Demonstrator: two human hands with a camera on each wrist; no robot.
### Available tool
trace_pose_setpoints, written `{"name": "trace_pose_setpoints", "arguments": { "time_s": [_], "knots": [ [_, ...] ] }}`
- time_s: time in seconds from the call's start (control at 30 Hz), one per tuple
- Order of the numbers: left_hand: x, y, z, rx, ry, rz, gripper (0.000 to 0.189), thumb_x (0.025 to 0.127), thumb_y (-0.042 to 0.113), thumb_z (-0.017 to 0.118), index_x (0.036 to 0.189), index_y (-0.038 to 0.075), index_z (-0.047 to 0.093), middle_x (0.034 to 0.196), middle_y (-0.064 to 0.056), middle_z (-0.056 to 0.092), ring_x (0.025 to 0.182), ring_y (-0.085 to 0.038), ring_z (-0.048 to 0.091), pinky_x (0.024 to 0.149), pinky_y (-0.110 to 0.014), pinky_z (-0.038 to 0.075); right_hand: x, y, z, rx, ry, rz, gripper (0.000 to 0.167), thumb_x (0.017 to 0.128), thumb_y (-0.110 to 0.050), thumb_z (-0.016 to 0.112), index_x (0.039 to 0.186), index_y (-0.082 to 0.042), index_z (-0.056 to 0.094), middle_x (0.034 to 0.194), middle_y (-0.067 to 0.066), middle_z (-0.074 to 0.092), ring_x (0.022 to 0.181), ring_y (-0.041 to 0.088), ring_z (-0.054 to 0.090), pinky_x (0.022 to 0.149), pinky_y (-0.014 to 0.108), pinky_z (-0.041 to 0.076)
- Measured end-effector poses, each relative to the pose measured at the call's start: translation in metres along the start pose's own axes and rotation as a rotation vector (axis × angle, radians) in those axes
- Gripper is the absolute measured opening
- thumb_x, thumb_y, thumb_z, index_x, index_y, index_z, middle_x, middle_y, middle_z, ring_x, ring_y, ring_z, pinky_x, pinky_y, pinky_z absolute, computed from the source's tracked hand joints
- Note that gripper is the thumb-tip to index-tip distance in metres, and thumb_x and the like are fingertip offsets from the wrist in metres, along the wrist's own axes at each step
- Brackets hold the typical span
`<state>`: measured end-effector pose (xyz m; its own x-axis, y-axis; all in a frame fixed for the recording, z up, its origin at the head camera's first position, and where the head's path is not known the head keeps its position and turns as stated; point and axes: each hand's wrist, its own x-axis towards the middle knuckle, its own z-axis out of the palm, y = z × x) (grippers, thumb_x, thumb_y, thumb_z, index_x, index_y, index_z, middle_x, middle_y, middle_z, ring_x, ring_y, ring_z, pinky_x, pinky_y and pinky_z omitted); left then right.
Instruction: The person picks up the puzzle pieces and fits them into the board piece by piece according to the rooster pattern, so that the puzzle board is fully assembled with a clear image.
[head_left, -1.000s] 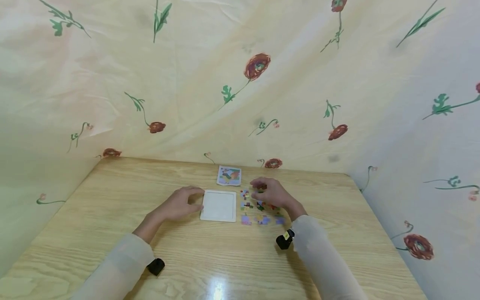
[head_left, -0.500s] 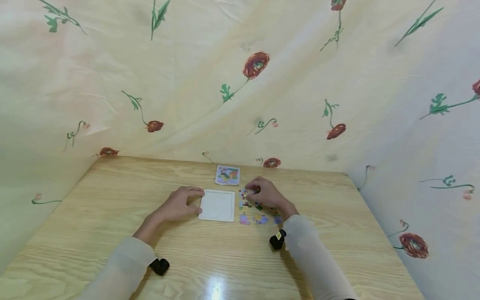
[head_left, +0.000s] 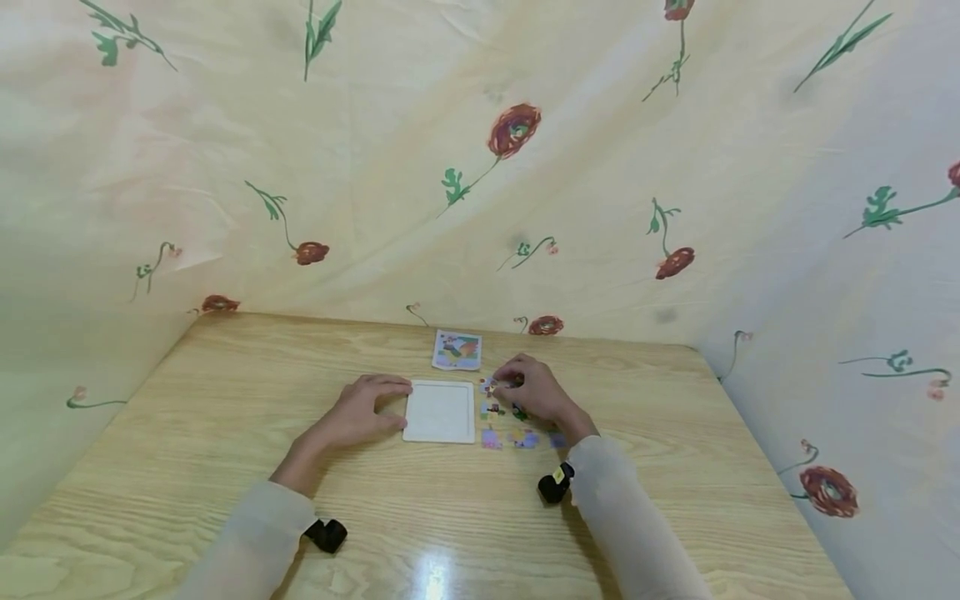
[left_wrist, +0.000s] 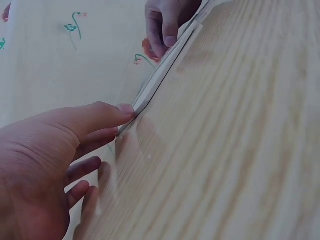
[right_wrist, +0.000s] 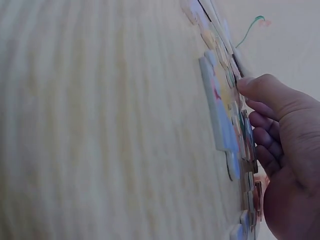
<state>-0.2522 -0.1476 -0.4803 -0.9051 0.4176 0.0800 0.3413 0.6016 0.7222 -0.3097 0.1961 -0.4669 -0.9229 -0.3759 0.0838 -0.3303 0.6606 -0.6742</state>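
My left hand (head_left: 362, 410) rests against the left edge of a shallow white puzzle tray (head_left: 440, 412), thumb and forefinger apart along that side. In the left wrist view, the thumb (left_wrist: 107, 116) touches a corner of the tray's rim. Right of the tray lie several colourful jigsaw pieces (head_left: 491, 410) in rows. Over the far row, my right hand (head_left: 536, 390) pinches at a small multicoloured jigsaw piece (head_left: 487, 387), which its fingertips partly hide. The right wrist view has the thumb (right_wrist: 257, 90) low over the pieces, with the other fingers bent behind it.
A square picture card (head_left: 457, 351) lies behind the tray on the wooden table (head_left: 420, 508). Other jigsaw pieces sit partly under my right hand. A flower-printed cloth (head_left: 390, 167) hangs behind the table and along its sides.
My right hand has moved left and slightly down to the far-left jigsaw piece, its thumb and forefinger drawing closer together. The left hand keeps its place at the tray's edge.
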Motion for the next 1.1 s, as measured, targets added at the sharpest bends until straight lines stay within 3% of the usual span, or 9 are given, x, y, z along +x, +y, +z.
{"name": "trace_pose_setpoints", "arguments": {
  "time_s": [0.2,0.63,1.1],
  "knots": [
    [-0.001,0.002,0.002,0.0,0.011,0.005,0.054,0.091,0.027,0.078,0.143,0.017,0.064,0.154,-0.002,0.054,0.149,-0.035,0.037,0.117,-0.066,0.019,-0.004,-0.005,0.004,0.014,0.037,-0.047,0.022,0.093,-0.019,0.078,0.113,-0.009,0.078,0.111,0.007,0.069,0.104,0.023,0.066,0.095,0.044,0.057],
    [0.0,0.003,0.004,0.018,0.017,-0.018,0.055,0.09,0.029,0.079,0.142,0.018,0.065,0.153,0.001,0.056,0.149,-0.033,0.037,0.118,-0.066,0.019,0.007,-0.045,0.031,0.11,-0.022,-0.092,0.021,0.094,-0.018,0.077,0.113,-0.01,0.077,0.115,0.004,0.07,0.112,0.022,0.065,0.099,0.04,0.057],
    [0.001,-0.001,0.004,0.035,0.03,-0.002,0.054,0.09,0.033,0.079,0.141,0.021,0.065,0.152,0.004,0.057,0.148,-0.032,0.037,0.117,-0.067,0.022,0.02,-0.054,0.061,0.037,-0.004,-0.135,0.021,0.089,-0.02,0.082,0.108,-0.011,0.08,0.104,0.001,0.072,0.097,0.013,0.067,0.089,0.029,0.056]
  ]
}}
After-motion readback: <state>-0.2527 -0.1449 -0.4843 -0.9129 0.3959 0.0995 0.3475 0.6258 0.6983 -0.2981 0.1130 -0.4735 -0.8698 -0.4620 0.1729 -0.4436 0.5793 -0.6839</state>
